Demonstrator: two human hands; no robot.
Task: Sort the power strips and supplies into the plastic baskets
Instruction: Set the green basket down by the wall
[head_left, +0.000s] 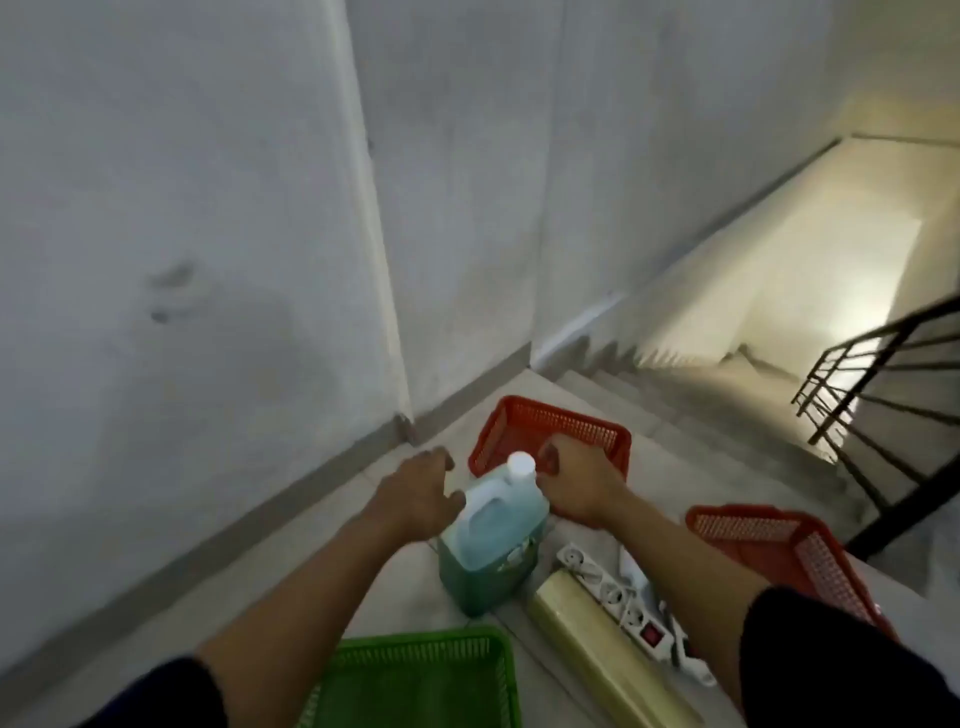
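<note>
A jug of blue-green liquid (491, 545) with a white cap stands upright on the landing floor. My left hand (415, 491) hovers at its left side, fingers spread, fingertips close to the jug's shoulder. My right hand (576, 486) is curled over the near rim of the far red basket (550, 423), just behind the jug. A white power strip (618, 603) with a red switch lies on the floor under my right forearm. Beside it lies a yellowish roll (597, 649). A green basket (426, 675) sits nearest me, and a second red basket (779, 545) is at the right.
Grey walls close off the left and back. Stairs (701, 405) drop away right behind the far red basket. A black metal railing (883, 395) runs down the right side.
</note>
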